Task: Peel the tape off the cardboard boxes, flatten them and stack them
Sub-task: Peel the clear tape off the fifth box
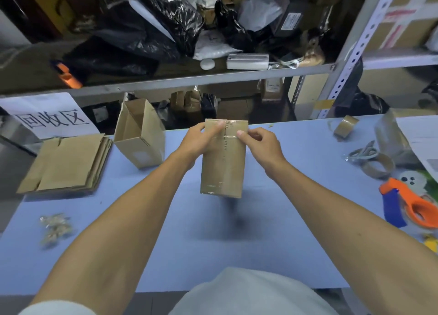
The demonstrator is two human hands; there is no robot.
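both hands (196, 140) hold upright taped box (222, 163).

A sealed brown cardboard box (222, 158) with clear tape (227, 136) along its seam stands tilted above the counter (166, 231). Left of it stands an open box (139, 134), and further left a stack of flattened boxes (66, 163).

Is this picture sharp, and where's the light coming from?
Head view: the taped brown cardboard box is sharp, edges smear; its soft shadow on the blue table suggests overhead light; wide-angle bends the grey metal shelf; clear tape glints.
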